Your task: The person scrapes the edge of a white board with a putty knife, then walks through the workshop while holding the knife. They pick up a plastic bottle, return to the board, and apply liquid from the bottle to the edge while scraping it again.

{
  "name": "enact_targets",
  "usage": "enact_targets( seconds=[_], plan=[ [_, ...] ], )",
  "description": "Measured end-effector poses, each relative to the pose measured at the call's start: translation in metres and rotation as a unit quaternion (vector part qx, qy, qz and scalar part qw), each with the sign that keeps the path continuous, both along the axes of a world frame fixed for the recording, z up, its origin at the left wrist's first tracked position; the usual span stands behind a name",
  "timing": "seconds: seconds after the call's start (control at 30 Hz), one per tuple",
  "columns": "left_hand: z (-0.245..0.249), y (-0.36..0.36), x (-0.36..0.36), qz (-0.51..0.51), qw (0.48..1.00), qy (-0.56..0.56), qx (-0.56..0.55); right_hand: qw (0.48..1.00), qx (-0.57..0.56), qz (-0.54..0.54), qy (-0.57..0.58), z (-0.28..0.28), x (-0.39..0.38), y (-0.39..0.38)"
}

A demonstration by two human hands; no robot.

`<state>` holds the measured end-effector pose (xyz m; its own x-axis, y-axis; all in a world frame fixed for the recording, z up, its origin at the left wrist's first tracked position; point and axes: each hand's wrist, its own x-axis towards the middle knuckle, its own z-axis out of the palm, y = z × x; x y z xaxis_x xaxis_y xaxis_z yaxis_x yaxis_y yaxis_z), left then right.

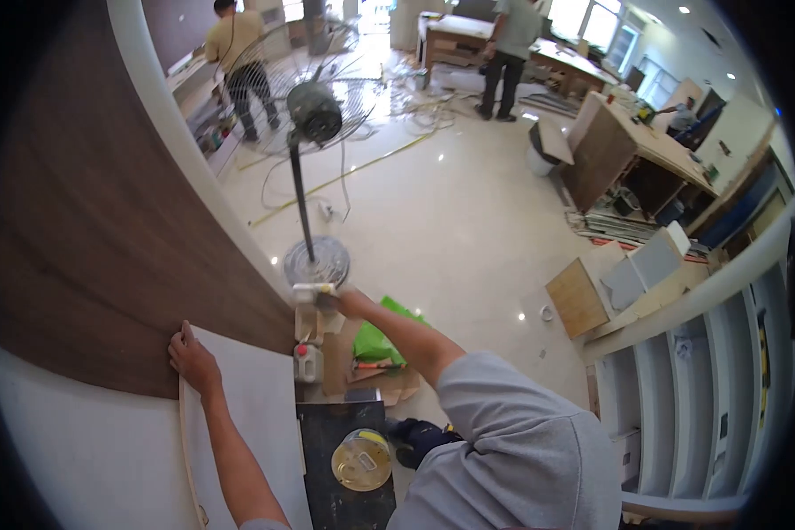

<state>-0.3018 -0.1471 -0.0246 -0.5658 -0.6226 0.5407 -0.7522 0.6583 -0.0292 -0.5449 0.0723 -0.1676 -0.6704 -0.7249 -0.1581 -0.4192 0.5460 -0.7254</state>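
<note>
My left hand grips the upper left corner of a white panel, its fingertips against the dark brown wood-grain surface. The panel stands in front of that surface and a white lower section. My right arm reaches forward, and my right hand is closed and a little blurred. A small dark thing juts from it, too smeared to name, over white plastic containers. Below them stands a jug with a red cap. A round tin with a yellowish lid sits on a black board beside my legs.
A pedestal fan stands ahead on the glossy floor, with a cable. Green plastic and cardboard lie near my right arm. Wood offcuts and a white shelf unit are at right. Several people work among benches farther off.
</note>
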Motion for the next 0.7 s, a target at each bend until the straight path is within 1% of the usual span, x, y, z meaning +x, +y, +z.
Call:
enact_targets(
  seconds=[0.07, 0.1, 0.13, 0.17, 0.23, 0.27, 0.33, 0.37, 0.4, 0.43, 0.5, 0.53, 0.57, 0.6, 0.63, 0.67, 0.7],
  plan=[
    [0.003, 0.002, 0.0, 0.004, 1.0, 0.001, 0.002, 0.989, 0.123, 0.076, 0.011, -0.06, 0.028, 0.126],
    [0.0, -0.001, -0.002, 0.006, 1.0, 0.008, 0.009, 0.975, 0.206, 0.081, 0.023, -0.166, 0.04, 0.205],
    [-0.004, -0.007, 0.0, 0.009, 1.0, 0.01, 0.011, 0.901, 0.412, 0.132, -0.035, -0.148, 0.078, 0.278],
    [-0.007, -0.012, 0.001, 0.011, 1.0, 0.01, 0.012, 0.879, 0.459, 0.108, -0.077, -0.144, 0.114, 0.352],
    [-0.002, -0.009, -0.004, 0.017, 1.0, -0.003, 0.01, 0.845, 0.514, 0.031, -0.142, -0.125, 0.181, 0.49],
    [0.0, -0.009, -0.005, 0.027, 0.999, -0.016, 0.005, 0.831, 0.531, 0.003, -0.165, -0.104, 0.212, 0.542],
    [-0.006, -0.02, -0.007, 0.036, 0.999, -0.027, -0.005, 0.809, 0.55, -0.053, -0.203, -0.067, 0.266, 0.617],
    [-0.011, -0.024, -0.01, 0.036, 0.999, -0.027, -0.009, 0.803, 0.55, -0.077, -0.216, -0.053, 0.288, 0.64],
    [-0.005, -0.015, -0.014, 0.064, 0.997, -0.036, -0.004, 0.804, 0.545, -0.094, -0.221, -0.044, 0.306, 0.656],
    [-0.004, -0.013, -0.015, 0.083, 0.994, -0.068, -0.007, 0.806, 0.538, -0.11, -0.222, -0.039, 0.318, 0.666],
    [-0.008, -0.012, -0.018, 0.112, 0.988, -0.096, -0.034, 0.835, 0.498, -0.128, -0.195, -0.046, 0.321, 0.664],
    [-0.005, -0.013, -0.017, 0.116, 0.986, -0.119, -0.017, 0.854, 0.47, -0.136, -0.174, -0.057, 0.312, 0.655],
    [-0.001, -0.011, -0.018, 0.127, 0.982, -0.136, -0.012, 0.865, 0.438, -0.173, -0.172, -0.072, 0.294, 0.64],
    [0.001, -0.008, -0.02, 0.142, 0.978, -0.151, -0.006, 0.869, 0.389, -0.252, -0.172, -0.101, 0.272, 0.632],
    [0.001, -0.008, -0.022, 0.145, 0.977, -0.153, -0.015, 0.836, 0.353, -0.321, -0.271, -0.078, 0.227, 0.595],
    [-0.001, -0.008, -0.024, 0.152, 0.976, -0.152, -0.024, 0.847, 0.299, -0.344, -0.273, -0.084, 0.194, 0.572],
    [-0.002, -0.005, -0.024, 0.164, 0.974, -0.151, -0.033, 0.898, 0.25, -0.277, -0.233, -0.091, 0.159, 0.555]
  ],
)
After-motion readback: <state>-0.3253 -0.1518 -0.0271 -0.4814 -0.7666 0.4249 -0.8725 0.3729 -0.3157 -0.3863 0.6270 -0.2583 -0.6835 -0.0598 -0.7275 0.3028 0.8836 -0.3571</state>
